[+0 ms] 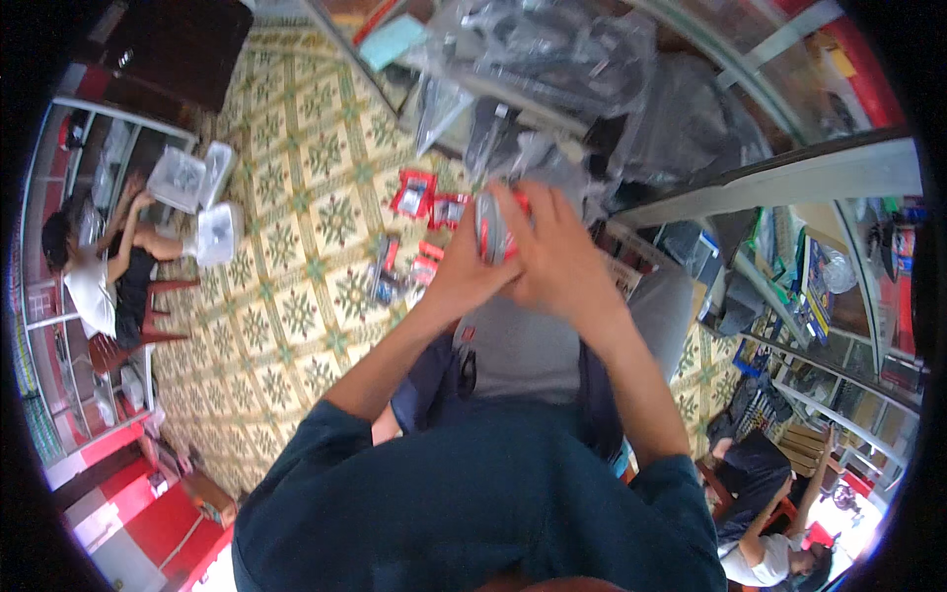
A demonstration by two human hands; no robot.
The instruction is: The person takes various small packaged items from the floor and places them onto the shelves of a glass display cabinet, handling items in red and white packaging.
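Between my two hands I hold a grey and red packaged item (493, 226), raised over the grey padded surface (527, 348) in front of my lap. My left hand (462, 270) grips its left side. Over its top and right side curl the fingers of my right hand (556, 251). Blur and my fingers hide much of the item, so its exact kind is unclear. Just beyond my left hand, red packets (413, 194) lie on the tiled floor. Closer in are more small packets in red and dark colours (388, 274).
Clear plastic bags with dark parts (547, 55) fill the shelf ahead. A glass-and-metal cabinet frame (777, 181) stands at right. At left a seated person (96, 274) reaches toward white plastic bins (177, 177). Another person (769, 547) sits at lower right beside shelving.
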